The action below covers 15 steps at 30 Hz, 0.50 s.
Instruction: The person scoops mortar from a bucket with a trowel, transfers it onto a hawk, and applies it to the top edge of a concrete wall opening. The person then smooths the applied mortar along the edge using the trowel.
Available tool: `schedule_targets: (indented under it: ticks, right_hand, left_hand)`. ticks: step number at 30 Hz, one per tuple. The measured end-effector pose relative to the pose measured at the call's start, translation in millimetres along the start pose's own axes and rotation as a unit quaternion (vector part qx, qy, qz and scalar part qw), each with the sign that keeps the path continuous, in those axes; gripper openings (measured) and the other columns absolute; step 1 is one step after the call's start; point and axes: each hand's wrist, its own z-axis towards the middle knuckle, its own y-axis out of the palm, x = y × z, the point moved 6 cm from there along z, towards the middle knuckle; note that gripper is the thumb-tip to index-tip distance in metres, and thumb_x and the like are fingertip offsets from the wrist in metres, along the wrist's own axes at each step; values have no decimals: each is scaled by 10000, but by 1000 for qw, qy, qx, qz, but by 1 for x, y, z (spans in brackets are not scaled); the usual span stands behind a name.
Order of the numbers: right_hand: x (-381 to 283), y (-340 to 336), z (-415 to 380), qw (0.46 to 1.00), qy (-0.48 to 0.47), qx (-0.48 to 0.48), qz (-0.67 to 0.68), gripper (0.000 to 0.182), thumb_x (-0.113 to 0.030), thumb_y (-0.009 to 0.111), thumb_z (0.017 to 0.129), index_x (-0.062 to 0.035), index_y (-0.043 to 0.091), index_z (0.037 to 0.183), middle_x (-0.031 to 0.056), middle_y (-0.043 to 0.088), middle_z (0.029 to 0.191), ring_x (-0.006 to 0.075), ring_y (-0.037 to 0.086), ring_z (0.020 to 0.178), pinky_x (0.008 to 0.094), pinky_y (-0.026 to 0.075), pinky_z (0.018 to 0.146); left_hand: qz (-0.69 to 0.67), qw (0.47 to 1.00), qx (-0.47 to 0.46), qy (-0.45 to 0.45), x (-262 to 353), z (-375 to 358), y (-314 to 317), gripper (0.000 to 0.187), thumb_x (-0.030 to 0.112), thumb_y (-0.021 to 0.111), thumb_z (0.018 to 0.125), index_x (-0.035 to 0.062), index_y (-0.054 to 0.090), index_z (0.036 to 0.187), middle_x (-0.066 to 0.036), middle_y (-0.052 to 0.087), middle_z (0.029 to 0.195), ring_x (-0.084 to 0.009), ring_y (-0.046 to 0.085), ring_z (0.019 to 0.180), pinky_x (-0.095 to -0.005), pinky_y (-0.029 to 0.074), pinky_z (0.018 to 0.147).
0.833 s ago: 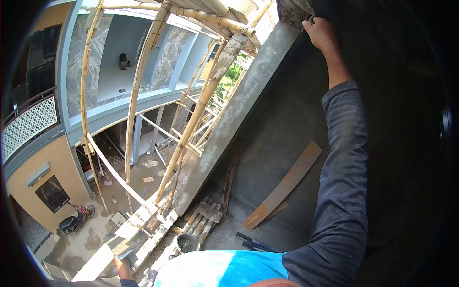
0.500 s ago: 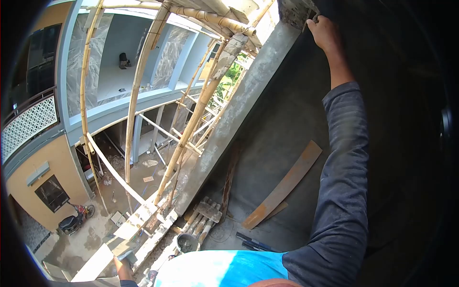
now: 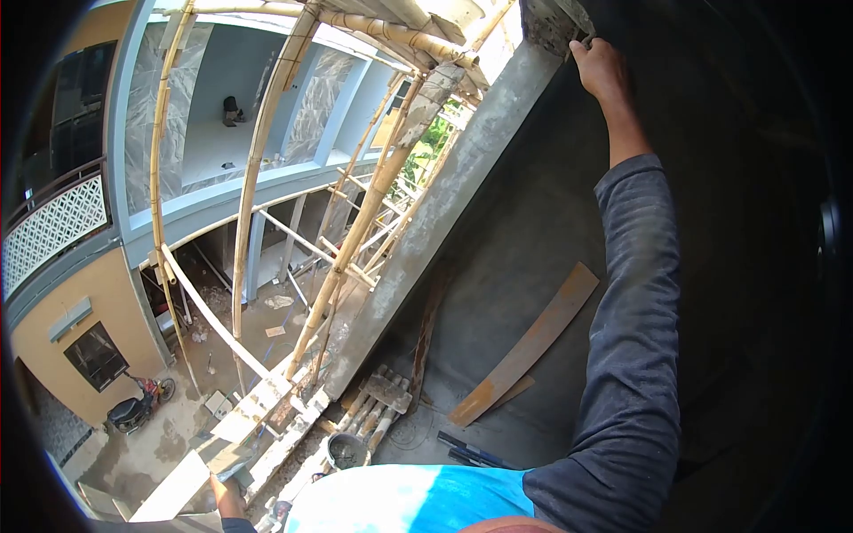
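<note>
Toward one o'clock, the right hand [image 3: 599, 64] closes narrowly beside the rough grey block [image 3: 551, 27], its exact hold unclear. Between seven and eight, the left hand [image 3: 219, 489] grips a grey tool [image 3: 235, 473]; the bucket [image 3: 330, 453] sits near seven.

Bamboo poles [image 3: 354, 222] stand beyond the grey ledge [image 3: 435, 226]. Open room lies between the right hand [image 3: 602, 71] and the long board [image 3: 526, 345].

Daylight fills the left side — a two-storey building with a blue-framed upper room [image 3: 222, 133], a white lattice railing [image 3: 67, 222] and a tan wall [image 3: 67, 329] with a dark window [image 3: 97, 356]. Bamboo poles [image 3: 258, 169] stand before it; the grey wall [image 3: 498, 240] at right lies in shadow.
</note>
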Motion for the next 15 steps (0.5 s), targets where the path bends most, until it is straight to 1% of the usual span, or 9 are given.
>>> schedule_targets:
  ticks: [2,4,7,9,10,11,13,14,15]
  right_hand:
    - [9,-1,-5,1000,11,7,8,440,-415,535,901,-4,645,1013,246,649,1022,421,609,982,487,492,832]
    - [16,-3,-12,999,46,-19,-2,461,-463,519,891,-44,637,1043,214,643,1063,416,586,1023,481,474,839]
    - [21,-7,-25,999,42,-2,-2,458,-460,517,894,-36,634,1019,210,648,1041,421,590,999,479,480,813]
    - [15,-17,-35,999,31,-7,-1,454,-454,502,904,-41,629,1043,224,652,1020,422,600,985,483,486,814]
    - [11,-20,-38,1000,23,-14,-1,451,-447,487,915,-46,625,1067,238,656,999,423,610,972,487,491,815]
    - [8,-22,-38,1000,25,-14,-3,451,-447,487,915,-46,625,1067,238,656,999,423,610,972,487,491,815]
    - [3,-30,-39,1000,17,22,5,460,-459,488,914,-45,615,1072,227,660,999,418,614,970,483,491,810]
    - [7,-28,-37,1000,19,21,3,460,-459,488,914,-45,615,1072,227,660,999,418,614,970,483,491,810]
    - [11,-26,-33,999,26,30,30,461,-467,489,913,-53,614,1072,218,663,1001,415,616,968,480,493,807]
  left_hand:
    - [17,1000,4,-2,0,3,1,248,370,375,960,169,481,860,-16,431,520,-125,368,327,-254,238,306]
    - [12,1000,6,-7,-8,9,-1,246,361,378,959,166,479,849,-12,419,509,-124,357,323,-252,231,306]
    - [-2,1000,9,-10,-11,15,-2,254,362,377,959,164,481,839,-9,418,507,-121,356,322,-251,228,304]
    - [-4,1000,10,-11,-14,21,-1,258,365,375,959,164,482,838,-9,422,512,-120,356,322,-251,228,303]
    - [-2,1000,-10,-11,-14,23,1,221,345,406,947,150,507,932,-14,450,551,-114,362,332,-253,230,303]
    - [2,999,-30,-11,-10,21,4,231,326,437,935,135,533,1025,-18,478,589,-107,368,342,-254,233,302]
    - [11,999,-39,-3,-1,14,10,231,319,434,937,128,529,1025,-20,478,589,-109,364,340,-253,231,300]
    - [17,999,-46,4,5,9,15,232,313,430,940,120,525,1025,-22,478,589,-110,359,338,-252,229,298]
    - [19,999,-47,5,11,3,19,232,313,430,940,120,525,1025,-22,478,589,-110,359,338,-252,229,298]
